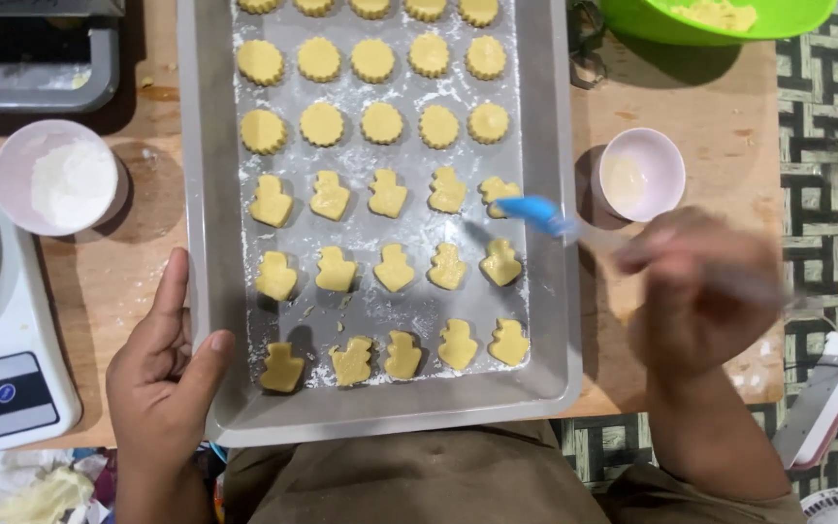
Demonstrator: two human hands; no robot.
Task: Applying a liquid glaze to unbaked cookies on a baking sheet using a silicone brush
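— Nearest, what grips the baking tray?

— Left hand, fingers spread along the tray's left rim, thumb hooked over its near corner. Stiff metal, so hold it by the rim.

— And on the tray?

— Raw cookies, likely soft and fragile, in floured rows. Over the tray's right side, the right hand pinches a blue brush; it looks light.

— Room?

— A pink bowl just right of the tray, table edge beyond.
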